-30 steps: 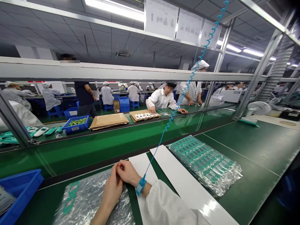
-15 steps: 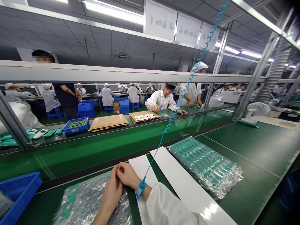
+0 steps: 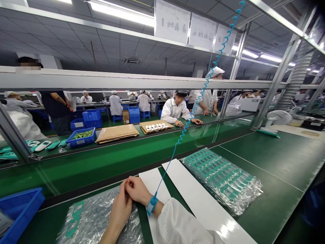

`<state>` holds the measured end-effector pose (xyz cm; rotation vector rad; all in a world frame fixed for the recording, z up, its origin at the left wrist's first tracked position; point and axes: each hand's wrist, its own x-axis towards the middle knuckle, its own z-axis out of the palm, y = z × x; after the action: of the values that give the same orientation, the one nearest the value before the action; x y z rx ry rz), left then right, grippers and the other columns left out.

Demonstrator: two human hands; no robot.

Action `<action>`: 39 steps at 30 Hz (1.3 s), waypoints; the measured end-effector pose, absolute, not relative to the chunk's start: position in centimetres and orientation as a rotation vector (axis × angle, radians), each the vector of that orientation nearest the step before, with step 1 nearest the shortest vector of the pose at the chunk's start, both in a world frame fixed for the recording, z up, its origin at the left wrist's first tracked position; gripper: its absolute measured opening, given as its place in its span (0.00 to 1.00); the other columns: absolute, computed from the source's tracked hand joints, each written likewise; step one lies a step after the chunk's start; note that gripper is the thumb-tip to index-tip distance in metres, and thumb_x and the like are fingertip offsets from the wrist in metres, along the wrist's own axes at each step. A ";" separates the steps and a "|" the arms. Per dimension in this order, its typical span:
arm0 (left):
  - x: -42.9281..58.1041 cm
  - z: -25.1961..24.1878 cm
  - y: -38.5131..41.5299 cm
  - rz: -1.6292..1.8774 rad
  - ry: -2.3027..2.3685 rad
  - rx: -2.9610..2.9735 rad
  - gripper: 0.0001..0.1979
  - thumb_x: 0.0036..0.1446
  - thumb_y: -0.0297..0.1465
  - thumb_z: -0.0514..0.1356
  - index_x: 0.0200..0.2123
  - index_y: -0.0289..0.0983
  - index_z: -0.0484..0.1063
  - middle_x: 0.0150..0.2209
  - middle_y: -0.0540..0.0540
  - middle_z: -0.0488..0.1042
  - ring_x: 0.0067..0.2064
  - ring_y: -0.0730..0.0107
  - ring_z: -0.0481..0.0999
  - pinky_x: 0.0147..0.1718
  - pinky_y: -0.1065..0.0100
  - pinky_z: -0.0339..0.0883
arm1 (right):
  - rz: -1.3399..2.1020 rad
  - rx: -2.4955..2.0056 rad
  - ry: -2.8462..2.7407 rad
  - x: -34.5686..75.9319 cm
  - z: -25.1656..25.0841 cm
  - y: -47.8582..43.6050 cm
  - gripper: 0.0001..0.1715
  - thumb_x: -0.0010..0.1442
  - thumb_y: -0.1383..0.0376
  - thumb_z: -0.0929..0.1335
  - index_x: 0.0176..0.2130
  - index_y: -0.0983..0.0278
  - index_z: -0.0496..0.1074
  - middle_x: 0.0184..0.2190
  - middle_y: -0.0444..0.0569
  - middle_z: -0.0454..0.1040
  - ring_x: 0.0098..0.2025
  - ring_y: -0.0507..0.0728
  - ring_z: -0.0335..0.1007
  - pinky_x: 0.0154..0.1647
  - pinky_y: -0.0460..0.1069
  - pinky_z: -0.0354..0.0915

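Observation:
My left hand (image 3: 121, 206) and my right hand (image 3: 138, 190) meet at the fingertips above the near bench. Both have their fingers curled in and pressed together; whatever may be between them is hidden. A blue wrist strap (image 3: 152, 204) with a coiled cord (image 3: 180, 137) circles my right wrist. Beneath the hands lies a clear plastic sheet (image 3: 95, 217), with green frame-shaped pieces (image 3: 73, 223) at its left side. White strips (image 3: 203, 200) run beside my right forearm. Farther right rests a plastic-wrapped stack of green parts (image 3: 220, 176).
A blue bin (image 3: 21, 213) stands at the near left. Beyond the green conveyor belt (image 3: 101, 162) are a blue tray of small green parts (image 3: 81, 137), cardboard sheets (image 3: 117, 133) and a co-worker (image 3: 175, 110). A small white fan (image 3: 278, 118) sits at the right, by a metal post.
My hands keep the same pose. Across the belt, the co-worker's hand has come down to the surface, and a standing person in dark clothes has shifted left.

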<state>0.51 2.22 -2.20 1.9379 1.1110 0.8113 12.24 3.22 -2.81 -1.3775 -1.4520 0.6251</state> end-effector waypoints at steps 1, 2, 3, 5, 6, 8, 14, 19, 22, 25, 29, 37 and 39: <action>0.5 -2.1 2.2 0.810 1.109 1.934 0.28 0.60 0.33 0.46 0.63 0.36 0.47 0.49 0.36 0.73 0.45 0.53 0.75 0.43 0.57 0.66 | 0.623 -1.377 -1.454 12.3 -2.8 3.2 0.10 0.53 0.72 0.63 0.23 0.63 0.60 0.20 0.40 0.64 0.24 0.50 0.61 0.24 0.43 0.54; 0.5 -2.1 2.2 0.810 1.109 1.932 0.28 0.60 0.33 0.45 0.63 0.36 0.46 0.50 0.36 0.73 0.45 0.53 0.74 0.44 0.57 0.66 | 0.622 -1.376 -1.456 12.3 -2.8 3.2 0.10 0.53 0.72 0.63 0.23 0.63 0.61 0.20 0.40 0.64 0.24 0.50 0.61 0.25 0.43 0.54; 0.6 -2.0 2.1 0.809 1.110 1.932 0.28 0.60 0.33 0.45 0.63 0.36 0.46 0.50 0.35 0.73 0.46 0.53 0.74 0.43 0.57 0.66 | 0.619 -1.375 -1.458 12.3 -2.8 3.2 0.09 0.53 0.72 0.63 0.23 0.63 0.61 0.20 0.40 0.64 0.24 0.50 0.61 0.25 0.43 0.54; 0.6 -1.9 2.1 0.799 1.117 1.937 0.28 0.60 0.33 0.45 0.63 0.35 0.47 0.49 0.35 0.73 0.45 0.52 0.75 0.43 0.57 0.67 | 0.615 -1.374 -1.461 12.3 -2.8 3.1 0.10 0.53 0.72 0.63 0.23 0.63 0.60 0.20 0.39 0.63 0.24 0.49 0.60 0.24 0.43 0.53; 0.6 -1.9 2.1 0.793 1.122 1.941 0.28 0.60 0.33 0.45 0.63 0.35 0.47 0.48 0.35 0.74 0.44 0.53 0.75 0.42 0.57 0.67 | 0.613 -1.375 -1.461 12.3 -2.7 3.1 0.10 0.53 0.72 0.63 0.23 0.63 0.60 0.20 0.39 0.63 0.24 0.49 0.60 0.24 0.43 0.53; 0.5 -1.8 2.0 0.786 1.127 1.945 0.27 0.60 0.34 0.45 0.62 0.34 0.48 0.45 0.36 0.75 0.40 0.54 0.76 0.41 0.57 0.68 | 0.609 -1.376 -1.463 12.3 -2.7 3.0 0.10 0.53 0.72 0.63 0.23 0.63 0.59 0.20 0.39 0.62 0.23 0.49 0.59 0.24 0.43 0.52; 0.4 -2.1 2.1 0.871 1.100 1.950 0.28 0.59 0.35 0.48 0.62 0.35 0.53 0.34 0.41 0.78 0.36 0.54 0.79 0.38 0.59 0.71 | 0.602 -1.389 -1.465 12.2 -2.5 2.9 0.10 0.52 0.72 0.63 0.22 0.63 0.59 0.20 0.39 0.62 0.23 0.48 0.59 0.24 0.42 0.51; 0.4 -2.3 2.3 0.885 1.105 1.955 0.28 0.57 0.35 0.49 0.62 0.36 0.54 0.35 0.41 0.79 0.36 0.53 0.79 0.37 0.59 0.72 | 0.608 -1.407 -1.464 12.2 -2.2 2.8 0.10 0.52 0.72 0.63 0.22 0.63 0.60 0.19 0.38 0.62 0.23 0.48 0.58 0.23 0.42 0.51; 0.4 -2.5 2.4 0.888 1.106 1.955 0.28 0.57 0.34 0.49 0.62 0.36 0.54 0.41 0.38 0.78 0.41 0.52 0.79 0.39 0.58 0.72 | 0.610 -1.416 -1.462 12.2 -2.0 2.7 0.10 0.52 0.72 0.64 0.22 0.63 0.60 0.19 0.38 0.62 0.23 0.48 0.59 0.23 0.42 0.51; 0.4 -2.6 2.6 0.878 1.096 1.953 0.29 0.57 0.34 0.49 0.62 0.36 0.52 0.45 0.37 0.76 0.45 0.51 0.78 0.42 0.56 0.71 | 0.609 -1.423 -1.460 12.2 -2.0 2.7 0.10 0.53 0.71 0.64 0.22 0.63 0.60 0.19 0.38 0.62 0.23 0.48 0.59 0.23 0.42 0.51; 0.4 -2.7 2.6 0.839 1.113 1.945 0.29 0.57 0.33 0.49 0.62 0.37 0.52 0.45 0.37 0.76 0.46 0.51 0.77 0.43 0.56 0.70 | 0.603 -1.430 -1.459 12.2 -2.0 2.8 0.10 0.52 0.71 0.64 0.22 0.63 0.59 0.19 0.38 0.62 0.23 0.48 0.59 0.23 0.42 0.51; 0.3 -2.5 2.7 0.800 1.137 2.007 0.27 0.57 0.33 0.47 0.60 0.37 0.53 0.41 0.38 0.77 0.39 0.53 0.79 0.37 0.59 0.71 | 0.578 -1.439 -1.464 12.1 -2.4 2.9 0.09 0.52 0.71 0.63 0.23 0.63 0.60 0.19 0.38 0.64 0.23 0.48 0.61 0.23 0.42 0.52; 0.3 -2.4 2.7 0.804 1.131 2.020 0.27 0.57 0.34 0.46 0.60 0.37 0.52 0.42 0.38 0.77 0.36 0.55 0.79 0.34 0.61 0.71 | 0.572 -1.443 -1.467 12.1 -2.4 3.0 0.09 0.52 0.71 0.64 0.22 0.63 0.60 0.20 0.39 0.65 0.24 0.49 0.62 0.24 0.42 0.52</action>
<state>0.28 2.67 -2.37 2.0200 1.1306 0.8036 12.09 2.97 -2.42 -1.4433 -1.4674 0.5724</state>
